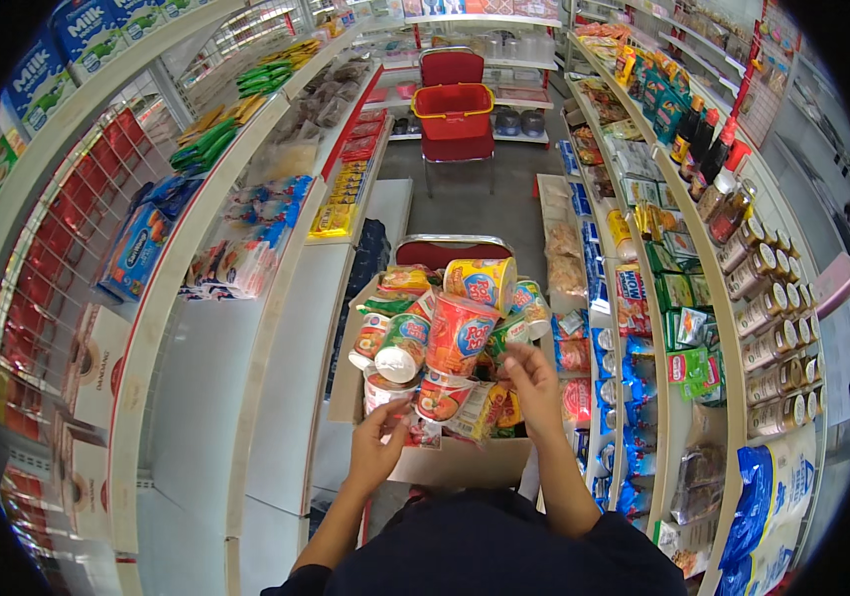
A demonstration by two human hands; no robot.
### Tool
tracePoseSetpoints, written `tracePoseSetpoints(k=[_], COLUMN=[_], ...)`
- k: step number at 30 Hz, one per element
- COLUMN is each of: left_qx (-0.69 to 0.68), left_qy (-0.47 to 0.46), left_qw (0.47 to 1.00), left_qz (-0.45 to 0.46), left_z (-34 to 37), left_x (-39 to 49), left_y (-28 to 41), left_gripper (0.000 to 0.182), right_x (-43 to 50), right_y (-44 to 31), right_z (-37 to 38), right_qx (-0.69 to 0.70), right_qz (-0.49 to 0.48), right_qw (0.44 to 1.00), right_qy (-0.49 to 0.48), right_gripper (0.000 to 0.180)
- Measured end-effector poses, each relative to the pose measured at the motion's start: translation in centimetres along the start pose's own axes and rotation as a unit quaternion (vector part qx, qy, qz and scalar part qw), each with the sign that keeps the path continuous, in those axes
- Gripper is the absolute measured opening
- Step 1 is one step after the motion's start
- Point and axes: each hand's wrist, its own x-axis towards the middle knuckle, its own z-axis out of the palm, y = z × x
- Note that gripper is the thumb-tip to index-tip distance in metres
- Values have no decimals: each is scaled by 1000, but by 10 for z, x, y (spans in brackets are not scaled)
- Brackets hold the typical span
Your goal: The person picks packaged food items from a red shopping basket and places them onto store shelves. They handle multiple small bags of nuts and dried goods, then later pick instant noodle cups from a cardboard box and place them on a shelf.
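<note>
A cardboard box [462, 460] heaped with instant noodle cups and packets stands right before me. On top lies a red noodle cup [461, 335], with a yellow noodle cup [481, 284] behind it and a green-labelled cup [401, 346] to its left. A smaller red cup [441, 396] sits nearer to me, beside a white-rimmed cup [388, 389]. My left hand [382, 439] is at the near left of the heap, fingers apart, by the white-rimmed cup. Over the right side of the heap is my right hand [533, 380], fingers spread and curved; neither hand visibly grips anything.
Shelves of packets, bottles and spice jars [771, 328] run along the right. Left shelves [283, 387] hold packets, blue boxes and milk cartons [41, 86]. A red chair [455, 252] stands behind the box; farther off, a red basket [455, 112] rests on another chair.
</note>
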Motion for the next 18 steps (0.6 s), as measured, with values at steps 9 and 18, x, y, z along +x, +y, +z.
tracePoseSetpoints(k=[9,18], left_qx=[41,59], left_qy=[-19,-26], left_qw=[996,997], left_qz=[72,51], left_z=[24,45], left_x=[42,45], left_y=[21,20], left_gripper=[41,58], right_x=[46,43], right_y=[-7,-13], right_z=[13,22], right_qx=[-347,-246], right_qz=[-212,-132], right_qw=[913,960], right_qy=[11,-31], right_gripper=[55,47])
